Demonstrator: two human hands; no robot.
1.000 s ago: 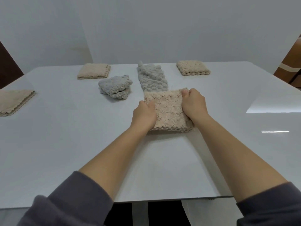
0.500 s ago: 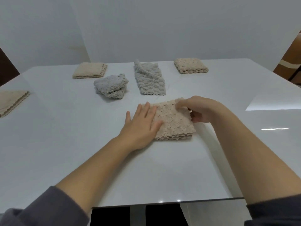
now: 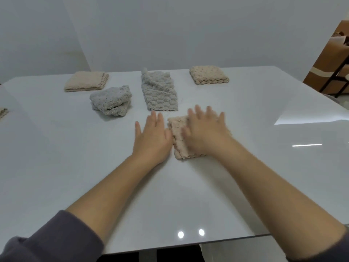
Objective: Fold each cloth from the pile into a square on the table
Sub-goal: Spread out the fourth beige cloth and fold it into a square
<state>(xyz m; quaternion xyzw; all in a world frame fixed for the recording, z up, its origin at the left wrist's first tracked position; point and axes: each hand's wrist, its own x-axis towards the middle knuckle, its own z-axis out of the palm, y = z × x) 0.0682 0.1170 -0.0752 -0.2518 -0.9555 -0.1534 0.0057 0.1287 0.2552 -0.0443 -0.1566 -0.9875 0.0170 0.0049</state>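
A folded beige cloth [image 3: 178, 133] lies mid-table. My right hand [image 3: 204, 130] rests flat on top of it, fingers spread, covering most of it. Flat on the bare table just left of the cloth is my left hand [image 3: 152, 138], with its edge touching the cloth's left side. Beyond the hands lie a crumpled grey cloth [image 3: 111, 101] and a grey cloth [image 3: 160, 92] laid out in a long strip.
The white table [image 3: 75, 167] carries folded beige squares at the back left [image 3: 86, 81] and back right [image 3: 208, 75]; another cloth edge [image 3: 2, 112] shows at the far left. A brown cabinet [image 3: 328, 59] stands off to the right.
My right hand has gone from gripping the cloth's right edge to lying flat on top. My left hand slid off the cloth onto the table.
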